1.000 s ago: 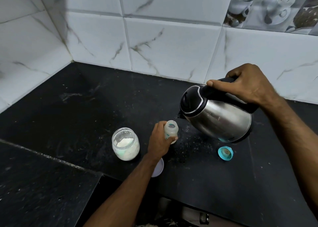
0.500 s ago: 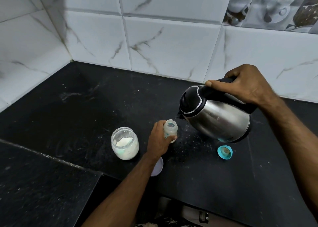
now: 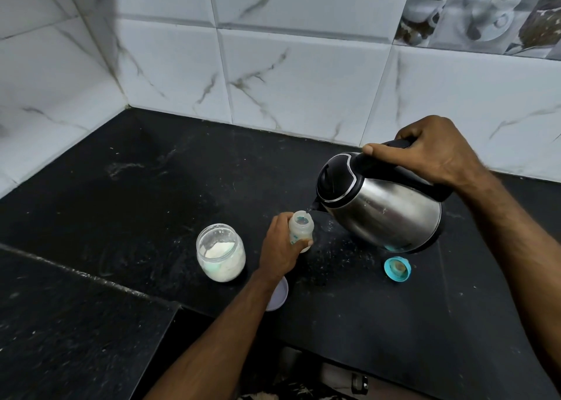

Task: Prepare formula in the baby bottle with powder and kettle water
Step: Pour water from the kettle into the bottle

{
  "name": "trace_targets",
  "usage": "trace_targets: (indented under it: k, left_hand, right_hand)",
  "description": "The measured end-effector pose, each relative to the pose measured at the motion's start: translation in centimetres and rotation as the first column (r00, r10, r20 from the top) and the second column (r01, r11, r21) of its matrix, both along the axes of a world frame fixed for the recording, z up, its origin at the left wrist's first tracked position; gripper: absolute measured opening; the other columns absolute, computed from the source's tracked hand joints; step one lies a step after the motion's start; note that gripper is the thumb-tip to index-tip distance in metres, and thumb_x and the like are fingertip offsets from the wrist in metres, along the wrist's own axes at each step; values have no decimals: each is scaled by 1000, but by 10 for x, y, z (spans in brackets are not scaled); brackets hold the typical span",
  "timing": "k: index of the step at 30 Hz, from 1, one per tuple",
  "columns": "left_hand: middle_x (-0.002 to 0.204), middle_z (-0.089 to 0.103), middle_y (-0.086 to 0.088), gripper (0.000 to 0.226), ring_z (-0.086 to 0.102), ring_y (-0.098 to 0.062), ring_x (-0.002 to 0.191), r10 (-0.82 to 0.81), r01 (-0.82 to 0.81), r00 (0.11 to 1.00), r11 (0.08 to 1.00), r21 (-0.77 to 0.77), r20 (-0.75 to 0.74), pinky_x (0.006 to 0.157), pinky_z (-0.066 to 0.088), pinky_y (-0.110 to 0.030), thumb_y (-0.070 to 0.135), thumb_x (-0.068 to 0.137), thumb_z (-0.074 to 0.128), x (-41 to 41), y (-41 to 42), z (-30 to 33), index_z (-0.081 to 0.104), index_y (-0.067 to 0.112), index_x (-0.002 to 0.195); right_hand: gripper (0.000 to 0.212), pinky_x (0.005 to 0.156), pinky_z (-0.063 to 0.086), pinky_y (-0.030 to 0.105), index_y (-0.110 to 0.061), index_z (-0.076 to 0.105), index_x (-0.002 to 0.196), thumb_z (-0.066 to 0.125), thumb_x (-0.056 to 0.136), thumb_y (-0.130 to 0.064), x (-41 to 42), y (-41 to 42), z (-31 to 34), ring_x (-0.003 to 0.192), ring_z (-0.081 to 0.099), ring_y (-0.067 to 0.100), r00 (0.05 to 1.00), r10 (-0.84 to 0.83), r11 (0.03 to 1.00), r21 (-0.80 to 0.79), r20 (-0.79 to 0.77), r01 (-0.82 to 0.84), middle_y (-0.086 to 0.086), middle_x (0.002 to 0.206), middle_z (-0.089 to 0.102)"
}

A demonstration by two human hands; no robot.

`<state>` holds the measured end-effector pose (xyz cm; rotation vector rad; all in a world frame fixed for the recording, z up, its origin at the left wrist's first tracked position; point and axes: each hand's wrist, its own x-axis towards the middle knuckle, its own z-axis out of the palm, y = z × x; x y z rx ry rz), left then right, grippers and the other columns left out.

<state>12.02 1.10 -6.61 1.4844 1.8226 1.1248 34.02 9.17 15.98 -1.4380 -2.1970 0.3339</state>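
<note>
A small clear baby bottle (image 3: 300, 227) stands open on the black counter (image 3: 151, 193), and my left hand (image 3: 280, 248) grips its body. My right hand (image 3: 425, 150) holds the black handle of a steel kettle (image 3: 379, 208). The kettle is tilted left, its spout just above the bottle's mouth, with a thin stream of water at the spout. An open glass jar of white powder (image 3: 220, 252) stands to the left of the bottle. The bottle's teal ring with its teat (image 3: 397, 269) lies on the counter below the kettle.
A pale round lid (image 3: 277, 293) lies partly under my left forearm. White marble tiles (image 3: 273, 65) close the back and left sides. The counter steps down at the front left edge (image 3: 91, 278). Spilled powder specks dot the counter around the bottle.
The kettle has tipped a little further left, bringing its spout down over the bottle's mouth. My left hand keeps the bottle in place.
</note>
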Motion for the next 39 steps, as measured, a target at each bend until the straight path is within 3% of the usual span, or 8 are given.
trace_targets:
  k: [5,21,29,35,39]
  left_hand:
    - [124,56,-5,56,50,-8,104,3,-3,1000,1000,-9,-1,88,36,-18,19,75,82,0,0,1,53,12,122]
    - [122,56,-6,58,54,-14,109,3,-3,1000,1000,1,-11,89,38,-19,21,75,83,0,0,-1,53,11,123]
    - [118,57,-3,55,52,-9,101,-3,3,1000,1000,15,-11,85,37,-19,21,74,83,-1,0,-1,54,13,120]
    - [119,56,-2,55,50,-7,102,3,-3,1000,1000,5,-6,79,35,-8,22,75,82,0,0,-2,53,13,120]
    - [120,56,-3,54,51,-9,103,7,-7,1000,1000,11,8,86,37,-17,20,74,82,-1,1,-4,54,13,120]
  right_hand:
    - [92,55,24,32,9,48,61,63,61,-82,-1,1,0,53,25,20,1000,7,1000,5,1,-7,8,52,26]
    - [83,55,24,34,2,41,54,69,66,-75,-3,1,-3,53,24,20,1000,7,1000,13,-1,-7,4,50,24]
    - [91,54,25,33,7,50,59,62,60,-83,-3,5,-9,52,28,20,1000,14,1000,5,-8,-14,8,51,29]
    - [84,55,24,33,6,50,56,67,67,-76,6,11,-14,53,25,19,990,5,1000,-11,-144,-7,11,53,27]
    - [82,56,23,34,6,38,56,70,72,-67,9,19,-19,55,24,22,965,-36,999,-20,-260,32,11,56,25]
